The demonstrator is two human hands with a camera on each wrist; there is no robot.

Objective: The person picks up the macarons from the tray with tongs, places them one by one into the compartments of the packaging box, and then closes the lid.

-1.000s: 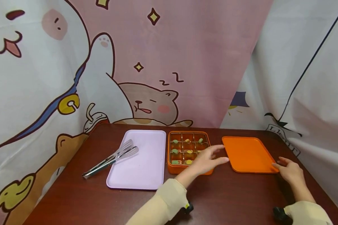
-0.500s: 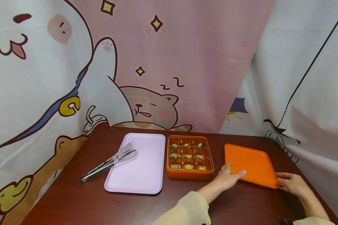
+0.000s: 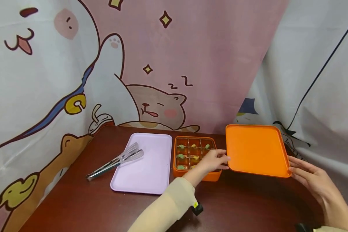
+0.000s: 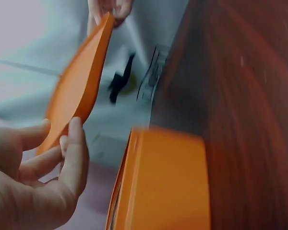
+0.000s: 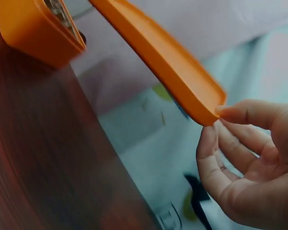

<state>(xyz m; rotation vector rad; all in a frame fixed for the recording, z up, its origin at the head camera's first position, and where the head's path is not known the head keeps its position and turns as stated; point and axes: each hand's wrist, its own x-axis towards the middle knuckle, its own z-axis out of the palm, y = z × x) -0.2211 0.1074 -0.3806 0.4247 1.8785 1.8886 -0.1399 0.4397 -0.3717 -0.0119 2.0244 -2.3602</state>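
Note:
An orange lid [image 3: 256,149], shallow and square with a low rim, hangs above the table in the head view, its inner side toward me. My left hand [image 3: 211,161] pinches its left edge, with the thumb inside the rim and the fingers outside in the left wrist view. At the lid's near right corner, my right hand [image 5: 254,158] pinches the rim between thumb and fingers. Left of the lid stands an orange box [image 3: 211,176] with clear compartments that hold small green and yellow pieces. My left hand and forearm cover part of that box.
A lilac tray [image 3: 145,180] lies on the dark wood table [image 3: 235,212], left of the box. Metal tongs [image 3: 113,164] rest partly on the tray, their handle end over the table. A printed curtain [image 3: 214,64] hangs behind the table.
The lid has risen from the table and now tilts toward me. My left hand has gone from beside the lid to gripping its left edge; my right hand has lifted its corner.

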